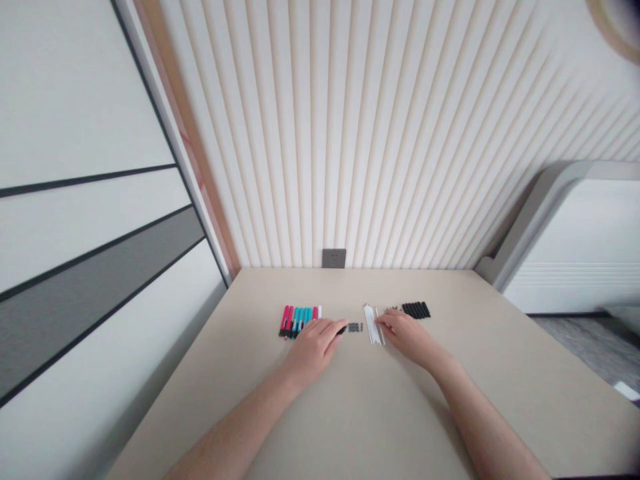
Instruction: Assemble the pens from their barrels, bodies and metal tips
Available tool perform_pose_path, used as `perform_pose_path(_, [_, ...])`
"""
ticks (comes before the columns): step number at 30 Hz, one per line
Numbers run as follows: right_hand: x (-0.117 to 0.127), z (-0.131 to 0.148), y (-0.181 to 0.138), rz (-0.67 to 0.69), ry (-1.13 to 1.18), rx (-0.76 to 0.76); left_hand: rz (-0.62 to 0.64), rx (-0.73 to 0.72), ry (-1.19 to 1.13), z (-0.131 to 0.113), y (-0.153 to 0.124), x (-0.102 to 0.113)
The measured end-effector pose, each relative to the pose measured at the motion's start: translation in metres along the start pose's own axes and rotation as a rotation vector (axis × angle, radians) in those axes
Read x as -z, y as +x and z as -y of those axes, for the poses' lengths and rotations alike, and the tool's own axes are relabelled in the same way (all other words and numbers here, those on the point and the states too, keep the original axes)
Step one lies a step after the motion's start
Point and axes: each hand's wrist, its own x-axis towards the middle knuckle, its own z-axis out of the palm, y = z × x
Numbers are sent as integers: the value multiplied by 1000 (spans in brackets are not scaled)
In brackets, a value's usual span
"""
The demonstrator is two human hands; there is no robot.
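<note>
The left hand is pinching a small black thing with its fingers. The right hand is resting, fingers pressed together, beside white sticks on the table.

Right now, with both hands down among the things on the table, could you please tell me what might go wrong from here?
The right hand sits against the loose white sticks, so a small slip could scatter them. The small dark pieces lie close to the left hand and might get nudged out of line. The pink and teal markers lie side by side, partly behind that hand, and could roll if bumped.
</note>
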Motion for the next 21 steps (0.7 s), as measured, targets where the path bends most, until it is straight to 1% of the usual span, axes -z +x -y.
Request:
perform_pose_path(7, [-3,0,0,-32,34,29,30,1,-9,0,0,1])
perform_pose_path(14, [-6,-2,1,-26,62,58,39,15,-12,-2,0,1])
perform_pose_path(21, [-6,0,1,-30,78,71,15,-5,-6,-2,1,1])
